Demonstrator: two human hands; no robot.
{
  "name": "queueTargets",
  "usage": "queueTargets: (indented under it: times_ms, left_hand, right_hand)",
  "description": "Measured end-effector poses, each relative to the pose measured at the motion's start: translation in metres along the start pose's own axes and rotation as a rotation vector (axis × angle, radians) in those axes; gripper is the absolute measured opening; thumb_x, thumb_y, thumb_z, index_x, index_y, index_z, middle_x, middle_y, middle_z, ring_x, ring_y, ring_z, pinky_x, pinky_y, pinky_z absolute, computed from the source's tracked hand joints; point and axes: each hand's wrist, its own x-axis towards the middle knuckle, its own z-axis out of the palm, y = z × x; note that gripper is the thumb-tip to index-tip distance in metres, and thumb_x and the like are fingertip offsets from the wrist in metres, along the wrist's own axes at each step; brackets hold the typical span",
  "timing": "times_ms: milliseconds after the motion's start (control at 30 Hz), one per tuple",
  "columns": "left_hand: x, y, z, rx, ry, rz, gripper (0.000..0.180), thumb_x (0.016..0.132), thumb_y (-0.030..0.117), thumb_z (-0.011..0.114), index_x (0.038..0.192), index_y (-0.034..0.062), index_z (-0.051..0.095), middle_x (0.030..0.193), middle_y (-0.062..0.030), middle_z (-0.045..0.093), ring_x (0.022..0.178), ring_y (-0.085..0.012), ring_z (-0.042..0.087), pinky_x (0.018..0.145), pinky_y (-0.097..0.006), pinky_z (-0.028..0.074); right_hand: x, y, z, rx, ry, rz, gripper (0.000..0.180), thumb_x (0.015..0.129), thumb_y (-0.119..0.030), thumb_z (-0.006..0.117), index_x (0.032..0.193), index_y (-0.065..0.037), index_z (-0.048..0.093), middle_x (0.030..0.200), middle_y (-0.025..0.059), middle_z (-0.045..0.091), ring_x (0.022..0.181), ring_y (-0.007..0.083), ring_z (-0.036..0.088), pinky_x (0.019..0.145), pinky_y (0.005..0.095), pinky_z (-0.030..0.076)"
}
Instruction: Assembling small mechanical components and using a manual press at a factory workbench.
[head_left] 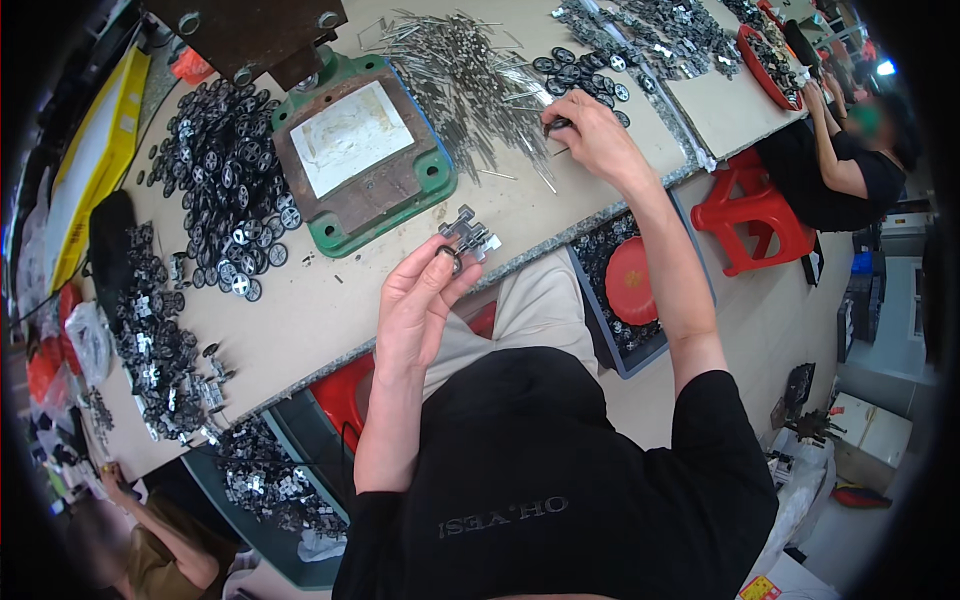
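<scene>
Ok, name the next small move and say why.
Probably carry what looks like a black wheel toward the small metallic chassis: the right hand pinches it near the loose wheels, while the left hand holds the chassis apart from it.

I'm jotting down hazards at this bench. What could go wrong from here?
The loose metal rods lie beside the right hand; their ends might prick it. The black wheel it holds could slip. The small silvery part in the left hand is near the edge of the table, so it might fall off if dropped.
</scene>
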Motion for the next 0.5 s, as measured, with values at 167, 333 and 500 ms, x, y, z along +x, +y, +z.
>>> queueTargets:
  times_ms: [167,333,500]
  left_hand:
    - [0.001,-0.001,-0.001,-0.033,0.001,-0.004,0.027,0.089,0.005,0.052,0.114,-0.0044,0.053,0.111,-0.0139,0.058,0.096,-0.0229,0.06,0.085,-0.036,0.052]
    - [0.001,-0.004,0.004,-0.005,0.015,0.039,0.026,0.088,0.004,0.053,0.113,-0.0042,0.054,0.108,-0.0139,0.059,0.094,-0.0217,0.061,0.083,-0.034,0.053]
    - [-0.001,-0.006,0.008,0.045,0.032,0.082,0.027,0.086,0.002,0.056,0.112,-0.0046,0.054,0.105,-0.014,0.06,0.092,-0.0205,0.062,0.082,-0.033,0.053]
  right_hand:
    - [-0.011,-0.023,-0.007,0.089,0.164,-0.092,0.02,0.081,-0.004,0.058,0.1,0.0,0.063,0.087,0.0119,0.063,0.075,0.0258,0.062,0.067,0.031,0.048]
    - [-0.059,-0.091,-0.005,1.091,-0.126,0.222,0.021,0.087,-0.004,0.056,0.105,0.004,0.062,0.086,0.0067,0.062,0.069,0.0079,0.056,0.06,0.02,0.046]
    - [-0.074,-0.108,0.018,0.994,0.116,0.145,0.017,0.083,-0.004,0.061,0.097,0.004,0.065,0.083,0.0083,0.064,0.073,0.0091,0.056,0.062,0.021,0.043]
